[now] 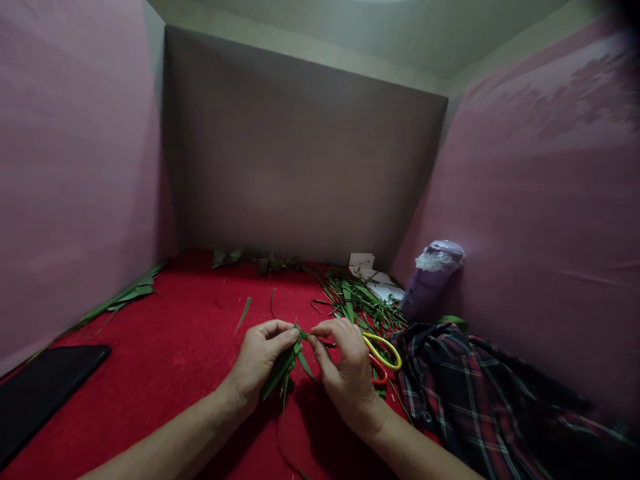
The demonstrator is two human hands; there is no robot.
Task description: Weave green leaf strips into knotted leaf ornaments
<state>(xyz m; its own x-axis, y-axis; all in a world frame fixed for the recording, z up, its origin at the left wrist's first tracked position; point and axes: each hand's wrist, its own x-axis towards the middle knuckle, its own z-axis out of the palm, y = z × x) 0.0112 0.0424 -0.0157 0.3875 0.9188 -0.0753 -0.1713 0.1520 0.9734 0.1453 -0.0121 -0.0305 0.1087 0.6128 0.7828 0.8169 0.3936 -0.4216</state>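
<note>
In the head view, a folded bundle of green leaf strips (281, 371) is held over the red cloth. My left hand (256, 359) is closed, pinching the bundle's top between thumb and forefinger. Blades of leaf and a long thin tail hang down from it. Opposite, my right hand (346, 363) pinches a thin end of the same leaf bundle between thumb and index finger; its fingertips partly cover that end. Just beside my right hand lie scissors with a yellow and a red handle (397, 355). Their blades are hidden behind the hand.
A heap of cut leaves (357, 299) lies behind my right hand, near white papers (384, 288). A purple container (427, 287) with plastic on top stands by the right wall. Plaid fabric (467, 390) is at right, a black flat object (50, 380) at left, on red cloth (165, 353).
</note>
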